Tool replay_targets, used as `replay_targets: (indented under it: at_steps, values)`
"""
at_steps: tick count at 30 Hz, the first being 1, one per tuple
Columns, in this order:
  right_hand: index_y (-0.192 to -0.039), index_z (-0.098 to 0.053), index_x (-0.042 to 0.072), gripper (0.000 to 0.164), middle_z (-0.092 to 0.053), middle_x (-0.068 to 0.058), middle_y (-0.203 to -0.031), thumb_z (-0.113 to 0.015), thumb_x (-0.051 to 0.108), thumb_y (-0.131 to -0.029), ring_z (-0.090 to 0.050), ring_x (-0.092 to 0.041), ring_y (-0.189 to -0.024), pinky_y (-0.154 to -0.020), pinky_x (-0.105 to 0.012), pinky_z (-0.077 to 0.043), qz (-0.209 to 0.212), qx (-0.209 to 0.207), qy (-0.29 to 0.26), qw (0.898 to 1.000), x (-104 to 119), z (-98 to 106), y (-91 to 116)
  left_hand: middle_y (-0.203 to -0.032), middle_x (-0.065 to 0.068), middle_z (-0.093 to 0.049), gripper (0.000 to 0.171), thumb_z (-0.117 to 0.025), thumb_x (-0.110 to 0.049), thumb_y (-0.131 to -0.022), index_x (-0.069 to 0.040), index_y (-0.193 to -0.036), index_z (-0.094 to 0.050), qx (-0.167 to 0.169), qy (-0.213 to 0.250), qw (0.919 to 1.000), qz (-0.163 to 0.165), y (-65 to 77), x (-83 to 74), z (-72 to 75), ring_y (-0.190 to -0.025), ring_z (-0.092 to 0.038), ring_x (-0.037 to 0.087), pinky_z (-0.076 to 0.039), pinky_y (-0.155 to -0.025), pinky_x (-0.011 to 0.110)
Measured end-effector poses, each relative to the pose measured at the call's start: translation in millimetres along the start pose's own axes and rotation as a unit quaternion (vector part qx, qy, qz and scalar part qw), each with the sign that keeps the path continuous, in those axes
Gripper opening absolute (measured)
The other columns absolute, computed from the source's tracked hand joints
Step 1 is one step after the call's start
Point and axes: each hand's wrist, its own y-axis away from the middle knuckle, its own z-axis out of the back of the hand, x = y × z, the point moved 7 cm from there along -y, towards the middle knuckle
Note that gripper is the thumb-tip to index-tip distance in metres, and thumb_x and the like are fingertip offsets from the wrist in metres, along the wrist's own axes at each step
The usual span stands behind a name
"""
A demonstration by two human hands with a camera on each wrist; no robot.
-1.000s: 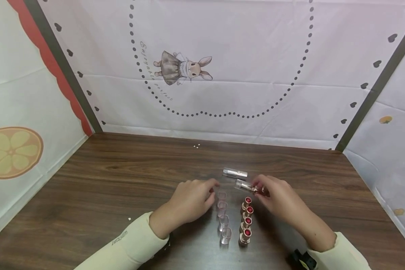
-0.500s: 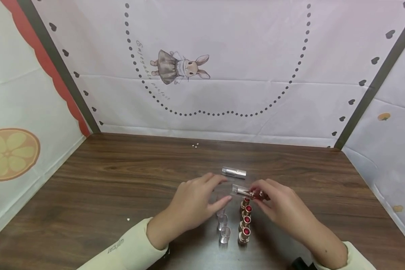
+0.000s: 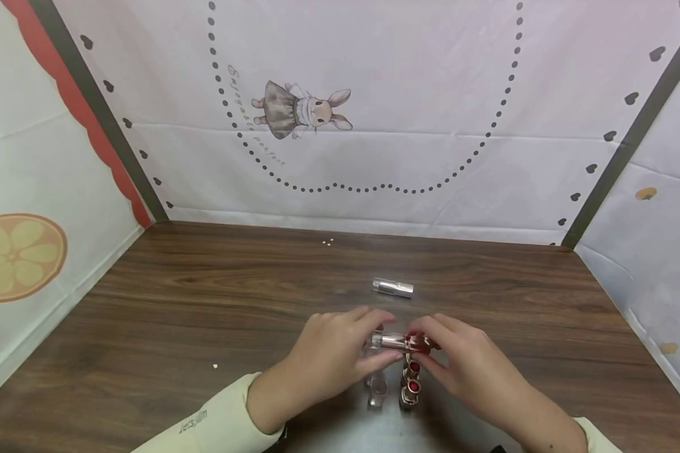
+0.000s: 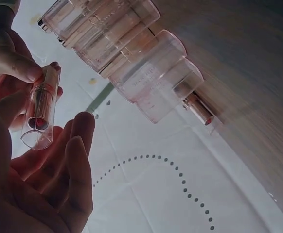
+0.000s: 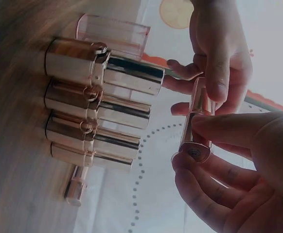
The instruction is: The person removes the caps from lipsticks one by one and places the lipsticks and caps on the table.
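Observation:
My right hand (image 3: pixel 470 362) grips the base of a lipstick (image 3: pixel 392 341) in a clear cap, held sideways above the rows. In the right wrist view, thumb and fingers pinch the base end of this lipstick (image 5: pixel 197 131). My left hand (image 3: pixel 331 349) is around the cap end, its thumb on the near side and its fingers spread past the far side. The left wrist view shows a gap between those fingers and the clear cap (image 4: pixel 37 138). Below stand uncapped red lipsticks (image 3: pixel 410 390) and a row of clear caps (image 3: pixel 377 391), partly hidden by my hands.
Another capped lipstick (image 3: pixel 393 288) lies on the wooden table (image 3: pixel 232 283) behind my hands. Several lipsticks (image 5: pixel 97 102) stand close together in a row. White specks (image 3: pixel 328 241) lie near the back edge. A printed cloth (image 3: pixel 408 113) walls the table's back and sides.
My right hand has brought the capped lipstick from the table towards me and to the left, over the rows. My left hand has moved right, with its fingers spread, to the cap end.

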Motion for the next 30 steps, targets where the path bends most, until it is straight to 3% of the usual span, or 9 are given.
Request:
replay_targets:
  at_steps: [6, 10, 19, 30]
  values:
    - [-0.108, -0.064, 0.017, 0.048, -0.068, 0.009, -0.093, -0.088, 0.001, -0.070, -0.067, -0.004, -0.079, -0.067, -0.020, -0.056, -0.006, 0.004, -0.003, 1.000, 3.1, 0.4, 0.1, -0.086, -0.011, -0.073, 0.039, -0.077, -0.052, -0.082, -0.022, -0.105, -0.071, 0.000, -0.006, 0.9999, -0.009, 1.2, -4.3, 0.3, -0.058, -0.062, 0.002, -0.040, -0.045, 0.019]
    - [-0.108, -0.064, 0.016, 0.046, -0.069, 0.009, -0.094, -0.088, 0.002, -0.070, -0.067, -0.004, -0.079, -0.068, -0.019, -0.055, -0.002, 0.002, -0.006, 1.000, 5.0, 1.1, -0.2, -0.085, -0.012, -0.073, 0.036, -0.078, -0.052, -0.081, -0.023, -0.103, -0.072, 0.000, -0.007, 1.0000, -0.007, 1.5, -5.2, 0.3, -0.059, -0.064, 0.003, -0.042, -0.046, 0.021]
    - [-0.106, -0.064, 0.016, 0.044, -0.068, 0.009, -0.095, -0.088, 0.004, -0.071, -0.068, -0.004, -0.081, -0.070, -0.018, -0.055, 0.005, -0.001, -0.010, 1.000, 6.6, 1.5, -0.5, -0.077, -0.014, -0.069, 0.030, -0.077, -0.048, -0.084, -0.024, -0.100, -0.073, -0.001, -0.010, 0.9998, -0.016, 1.5, -6.8, -0.1, -0.053, -0.055, 0.001, -0.036, -0.045, 0.018]
    - [-0.115, -0.069, 0.015, 0.045, -0.071, 0.008, -0.097, -0.087, 0.014, -0.074, -0.067, -0.003, -0.083, -0.068, -0.022, -0.055, -0.022, 0.016, 0.019, 0.999, 0.3, -1.5, 1.8, -0.077, -0.016, -0.066, 0.026, -0.076, -0.047, -0.084, -0.025, -0.097, -0.072, 0.001, -0.016, 0.9996, -0.022, 0.4, -7.0, 0.0, -0.052, -0.052, -0.001, -0.035, -0.044, 0.017]
